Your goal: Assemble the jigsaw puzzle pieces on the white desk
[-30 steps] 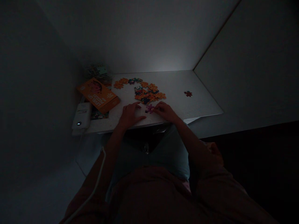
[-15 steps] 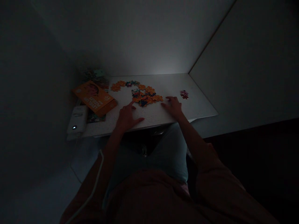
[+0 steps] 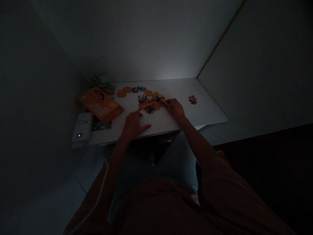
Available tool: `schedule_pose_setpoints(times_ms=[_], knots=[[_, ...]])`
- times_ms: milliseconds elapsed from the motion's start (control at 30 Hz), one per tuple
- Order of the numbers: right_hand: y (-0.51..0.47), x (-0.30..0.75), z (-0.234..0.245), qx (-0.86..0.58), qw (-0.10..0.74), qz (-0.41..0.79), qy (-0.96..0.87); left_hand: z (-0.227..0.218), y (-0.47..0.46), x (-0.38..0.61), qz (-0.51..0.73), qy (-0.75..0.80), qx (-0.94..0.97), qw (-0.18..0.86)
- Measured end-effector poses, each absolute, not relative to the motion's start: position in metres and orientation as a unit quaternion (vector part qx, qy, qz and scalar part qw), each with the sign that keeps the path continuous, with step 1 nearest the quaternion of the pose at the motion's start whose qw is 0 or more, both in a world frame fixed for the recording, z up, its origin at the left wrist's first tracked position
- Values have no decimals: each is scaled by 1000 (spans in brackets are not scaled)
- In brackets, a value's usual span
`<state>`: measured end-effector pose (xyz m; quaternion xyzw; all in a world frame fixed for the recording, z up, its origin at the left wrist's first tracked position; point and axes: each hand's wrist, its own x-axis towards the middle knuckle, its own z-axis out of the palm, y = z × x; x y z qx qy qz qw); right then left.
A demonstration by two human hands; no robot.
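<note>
The person's right hand [image 3: 175, 109] rests on the white bench [image 3: 210, 111] with its fingertips at the right edge of the cluster of orange puzzle pieces [image 3: 150, 101]. The fingers are drawn together toward an edge piece there, though the dim light does not show whether a piece is actually pinched between them. The cluster lies directly to the left of that hand and a little farther from the person, so the right hand is in contact with it or all but so. The left hand [image 3: 134, 123] lies flat on the bench with its fingers loosely spread and the forefinger pointing up toward the cluster's near edge, just short of it and holding nothing. Of the two, the right hand is the nearer to the pieces. The cluster runs as an uneven band from its bulk in front of the hands up and leftward to a smaller string of pieces [image 3: 129, 90] toward the back wall. A single pink puzzle piece [image 3: 192, 99] lies apart to the right of the right hand, near but not touching it. To the left of the left hand, an orange puzzle box [image 3: 99, 104] lies slanted, with a white device [image 3: 82, 127] showing a small light at the bench's near-left corner.
</note>
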<state>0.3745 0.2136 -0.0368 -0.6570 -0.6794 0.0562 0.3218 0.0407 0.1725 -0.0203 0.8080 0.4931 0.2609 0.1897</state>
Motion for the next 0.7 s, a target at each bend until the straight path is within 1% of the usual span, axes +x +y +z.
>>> schedule_pose_setpoints(times_ms=[67, 233, 367, 467, 600, 700], knots=[[214, 375, -36, -657, 345, 71, -666, -21, 173, 40, 264, 490, 810, 185], [215, 383, -30, -687, 453, 148, -549, -22, 174, 40, 270, 493, 807, 181], [204, 369, -31, -638, 524, 225, -517, -20, 175, 41, 292, 493, 797, 191], [188, 338, -36, -592, 520, 284, -547, -18, 173, 41, 325, 487, 774, 242], [171, 300, -37, -535, 500, 364, -576, -15, 172, 38, 339, 438, 749, 365], [168, 289, -35, -509, 488, 402, -584, -14, 172, 36, 350, 412, 723, 430]])
